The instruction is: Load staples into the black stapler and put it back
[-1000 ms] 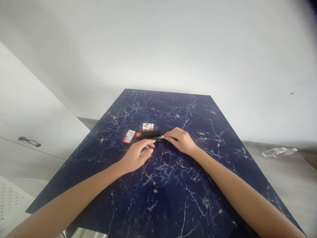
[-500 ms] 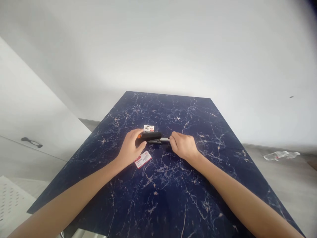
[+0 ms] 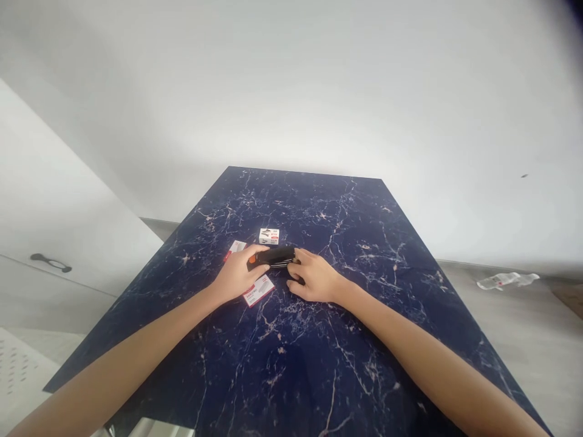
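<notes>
A black stapler (image 3: 279,257) with an orange patch at its left end lies sideways between my two hands. My left hand (image 3: 239,271) is wrapped round that left end, thumb in front and fingers behind. At the stapler's other end my right hand (image 3: 314,276) grips it, with bent fingers covering the tip. A white box with red print (image 3: 269,236) stands just behind the stapler. Partly under my left hand lies a flat red-and-white packet (image 3: 259,291), and a second red-and-white packet (image 3: 236,247) shows beyond the knuckles.
All this is on a dark blue marble-patterned table (image 3: 291,352) whose far edge faces a pale wall. On the floor to the right lies a clear plastic bottle (image 3: 505,280). A white drawer front with a dark handle (image 3: 51,263) is at the left.
My right hand has moved left, and the silver rail that stuck out of the stapler no longer shows. The view has shifted slightly, and the second packet has come into sight.
</notes>
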`<state>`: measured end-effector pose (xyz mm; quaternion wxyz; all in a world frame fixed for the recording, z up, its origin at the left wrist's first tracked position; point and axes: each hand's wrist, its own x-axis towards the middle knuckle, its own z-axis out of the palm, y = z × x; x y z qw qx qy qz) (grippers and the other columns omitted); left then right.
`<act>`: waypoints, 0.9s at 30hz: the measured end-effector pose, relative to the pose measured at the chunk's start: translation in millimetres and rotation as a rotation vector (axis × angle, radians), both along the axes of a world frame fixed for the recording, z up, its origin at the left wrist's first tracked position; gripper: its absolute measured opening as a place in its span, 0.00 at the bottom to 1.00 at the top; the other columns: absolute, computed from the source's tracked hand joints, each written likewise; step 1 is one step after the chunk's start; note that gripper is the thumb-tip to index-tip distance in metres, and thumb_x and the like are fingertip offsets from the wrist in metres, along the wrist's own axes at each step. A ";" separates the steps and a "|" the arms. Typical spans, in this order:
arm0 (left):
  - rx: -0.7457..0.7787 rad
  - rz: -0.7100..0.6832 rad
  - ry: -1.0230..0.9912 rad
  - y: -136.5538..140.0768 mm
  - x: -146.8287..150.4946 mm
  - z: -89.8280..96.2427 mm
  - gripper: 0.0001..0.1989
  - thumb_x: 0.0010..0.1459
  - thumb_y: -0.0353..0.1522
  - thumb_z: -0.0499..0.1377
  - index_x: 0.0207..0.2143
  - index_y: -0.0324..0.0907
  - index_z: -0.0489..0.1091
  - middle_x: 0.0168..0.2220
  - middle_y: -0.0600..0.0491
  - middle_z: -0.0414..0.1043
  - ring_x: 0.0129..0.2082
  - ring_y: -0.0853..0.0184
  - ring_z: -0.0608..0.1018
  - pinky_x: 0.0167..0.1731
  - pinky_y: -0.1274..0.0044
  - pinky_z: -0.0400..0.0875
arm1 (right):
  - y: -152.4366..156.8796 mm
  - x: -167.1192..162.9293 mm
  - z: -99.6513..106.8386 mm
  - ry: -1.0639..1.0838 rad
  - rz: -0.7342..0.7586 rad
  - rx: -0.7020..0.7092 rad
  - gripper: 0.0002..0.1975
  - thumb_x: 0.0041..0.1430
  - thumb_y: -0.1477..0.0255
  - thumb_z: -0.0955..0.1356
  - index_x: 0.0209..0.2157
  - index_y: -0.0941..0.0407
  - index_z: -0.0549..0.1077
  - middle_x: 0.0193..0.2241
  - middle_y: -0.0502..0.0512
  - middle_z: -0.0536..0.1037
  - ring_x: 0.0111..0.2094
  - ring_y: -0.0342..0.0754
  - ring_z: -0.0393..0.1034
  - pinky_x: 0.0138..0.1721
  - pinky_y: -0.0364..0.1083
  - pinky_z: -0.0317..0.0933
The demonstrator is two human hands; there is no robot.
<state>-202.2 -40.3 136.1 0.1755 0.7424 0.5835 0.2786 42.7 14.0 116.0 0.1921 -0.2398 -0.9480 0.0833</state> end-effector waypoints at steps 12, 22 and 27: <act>-0.180 -0.256 -0.060 -25.9 8.8 25.9 0.32 0.69 0.43 0.56 0.72 0.50 0.53 0.60 0.45 0.73 0.52 0.57 0.80 0.49 0.68 0.76 | 11.3 2.9 -10.4 0.184 -0.277 -0.069 0.12 0.55 0.82 0.62 0.39 0.53 0.63 0.36 0.54 0.72 0.37 0.51 0.66 0.38 0.47 0.58; -0.289 -0.403 0.125 -25.1 -26.1 33.2 0.22 0.57 0.36 0.63 0.55 0.52 0.75 0.53 0.48 0.75 0.46 0.56 0.81 0.43 0.70 0.76 | 14.7 2.2 -10.0 0.100 -0.205 -0.045 0.13 0.52 0.86 0.60 0.33 0.54 0.65 0.35 0.55 0.72 0.39 0.51 0.65 0.41 0.47 0.60; -0.173 -0.285 0.030 -24.1 -4.9 11.6 0.34 0.59 0.42 0.66 0.66 0.52 0.64 0.65 0.45 0.67 0.60 0.50 0.73 0.56 0.62 0.74 | 12.8 1.0 -10.1 0.108 -0.188 -0.030 0.11 0.55 0.86 0.60 0.32 0.54 0.65 0.34 0.56 0.71 0.37 0.51 0.64 0.40 0.47 0.58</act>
